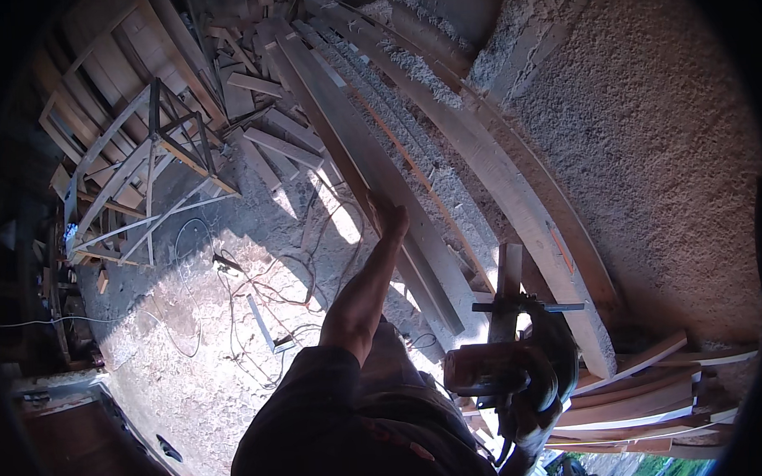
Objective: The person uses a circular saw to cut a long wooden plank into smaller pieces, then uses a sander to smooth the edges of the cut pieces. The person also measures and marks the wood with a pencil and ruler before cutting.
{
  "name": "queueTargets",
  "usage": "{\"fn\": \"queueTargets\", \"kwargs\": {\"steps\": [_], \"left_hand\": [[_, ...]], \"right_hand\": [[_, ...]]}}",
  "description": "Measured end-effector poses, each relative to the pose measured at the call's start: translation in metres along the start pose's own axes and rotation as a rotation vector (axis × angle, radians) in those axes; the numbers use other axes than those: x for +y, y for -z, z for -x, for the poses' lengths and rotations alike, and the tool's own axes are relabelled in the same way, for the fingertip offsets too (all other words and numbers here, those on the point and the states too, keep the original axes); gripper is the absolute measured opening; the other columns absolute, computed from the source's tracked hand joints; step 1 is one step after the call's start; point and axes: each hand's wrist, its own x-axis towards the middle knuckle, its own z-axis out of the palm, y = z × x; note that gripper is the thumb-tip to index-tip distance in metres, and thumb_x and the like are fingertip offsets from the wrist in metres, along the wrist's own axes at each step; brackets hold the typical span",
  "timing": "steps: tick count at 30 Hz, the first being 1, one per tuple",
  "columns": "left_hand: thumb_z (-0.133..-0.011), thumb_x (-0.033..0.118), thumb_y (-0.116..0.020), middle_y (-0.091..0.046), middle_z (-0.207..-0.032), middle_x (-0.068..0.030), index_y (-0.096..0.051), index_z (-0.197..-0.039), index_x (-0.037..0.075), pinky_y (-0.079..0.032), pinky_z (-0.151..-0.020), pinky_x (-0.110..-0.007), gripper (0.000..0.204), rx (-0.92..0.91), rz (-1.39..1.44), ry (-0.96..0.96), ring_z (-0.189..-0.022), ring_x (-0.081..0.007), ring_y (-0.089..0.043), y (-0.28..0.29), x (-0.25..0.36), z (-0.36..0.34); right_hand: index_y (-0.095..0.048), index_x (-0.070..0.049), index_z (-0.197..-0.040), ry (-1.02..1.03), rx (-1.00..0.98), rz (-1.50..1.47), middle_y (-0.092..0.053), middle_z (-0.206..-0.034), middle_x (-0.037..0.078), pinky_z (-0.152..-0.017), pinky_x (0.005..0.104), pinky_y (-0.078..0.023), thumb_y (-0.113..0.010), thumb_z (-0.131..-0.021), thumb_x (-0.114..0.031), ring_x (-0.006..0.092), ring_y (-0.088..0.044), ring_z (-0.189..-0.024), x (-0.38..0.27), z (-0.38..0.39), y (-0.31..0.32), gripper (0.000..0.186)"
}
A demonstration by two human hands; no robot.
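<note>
Left hand (389, 219) sits at frame centre, arm stretched up from the lower middle, fingers curled over the edge of a long plank (357, 151) and gripping it. The plank runs from the upper middle of the frame down to the lower centre, ending near the person's body.

Right hand (533, 400) is at lower right, wrapped tight round the handle of a handheld power saw (503, 368); the dark body and round orange-brown housing of the saw show left of the hand. The saw sits just below the lower end of the plank stack, beside a short upright offcut (508, 275). Hands are well apart.

Right of the held plank lie more long curved boards (496, 175), side by side, edges touching, dusted with sawdust (646, 128) that piles thick across the upper right. A stack of thinner boards (638, 397) lies at lower right, near the saw.

Left of the arm is open concrete floor (192, 345), sunlit in patches, with loose cables (265, 276) snaking across it near the plank. A metal-and-wood trestle frame (143, 162) stands at upper left, with scrap wood pieces (250, 83) heaped behind it. A dark low desk edge (68, 400) shows at lower left.
</note>
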Motion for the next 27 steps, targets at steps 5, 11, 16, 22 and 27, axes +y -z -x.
{"fn": "queueTargets", "kwargs": {"steps": [5, 11, 16, 22, 27], "left_hand": [[-0.078, 0.006, -0.061, -0.038, -0.151, -0.0261, -0.022, -0.151, -0.003, -0.032, -0.121, -0.045, 0.084, 0.072, -0.048, -0.024, -0.143, -0.0421, -0.038, 0.005, 0.004, -0.025], [-0.088, 0.016, -0.066, -0.049, -0.141, -0.0231, -0.034, -0.139, -0.004, -0.042, -0.109, -0.043, 0.064, 0.060, -0.059, -0.115, -0.130, -0.0327, -0.053, 0.014, -0.002, -0.085], [-0.096, 0.024, -0.066, -0.057, -0.132, -0.0234, -0.042, -0.141, -0.003, -0.041, -0.108, -0.043, 0.058, -0.543, -0.017, -0.090, -0.122, -0.0369, -0.056, 0.039, 0.031, -0.071], [-0.091, 0.017, -0.066, -0.030, -0.161, -0.0227, -0.024, -0.159, 0.006, -0.029, -0.122, -0.045, 0.080, -0.429, -0.358, -0.700, -0.149, -0.0382, -0.031, 0.119, 0.023, -0.028], [-0.082, 0.025, -0.077, -0.023, -0.166, -0.0206, -0.024, -0.160, 0.009, -0.019, -0.126, -0.054, 0.097, -0.762, -1.065, -1.239, -0.154, -0.0390, -0.020, 0.156, 0.081, 0.045]], "right_hand": [[-0.058, 0.002, -0.136, 0.091, -0.103, 0.177, -0.066, -0.127, 0.015, -0.097, 0.0373, -0.051, -0.065, -0.082, -0.003, 0.0233, -0.064, -0.113, 0.006, 0.010, 0.003, 0.055], [-0.063, 0.000, -0.130, 0.129, -0.059, 0.438, -0.070, -0.111, 0.012, -0.082, 0.0341, -0.053, -0.070, -0.078, 0.001, 0.0194, -0.066, -0.094, 0.019, 0.029, 0.006, 0.052], [-0.067, 0.000, -0.115, -0.071, -0.021, 0.433, -0.067, -0.082, 0.007, -0.061, 0.0314, -0.048, -0.070, -0.078, -0.004, 0.0134, -0.060, -0.068, 0.043, 0.039, 0.017, 0.037], [-0.067, -0.001, -0.124, -0.050, -0.271, 0.448, -0.076, -0.096, 0.016, -0.077, 0.0378, -0.057, -0.078, -0.077, -0.010, 0.0273, -0.075, -0.088, 0.032, 0.032, -0.004, 0.049], [-0.067, 0.001, -0.124, 0.102, -0.400, 0.398, -0.075, -0.097, 0.020, -0.079, 0.0389, -0.059, -0.076, -0.078, -0.010, 0.0302, -0.076, -0.091, 0.058, 0.030, -0.021, 0.048]]}}
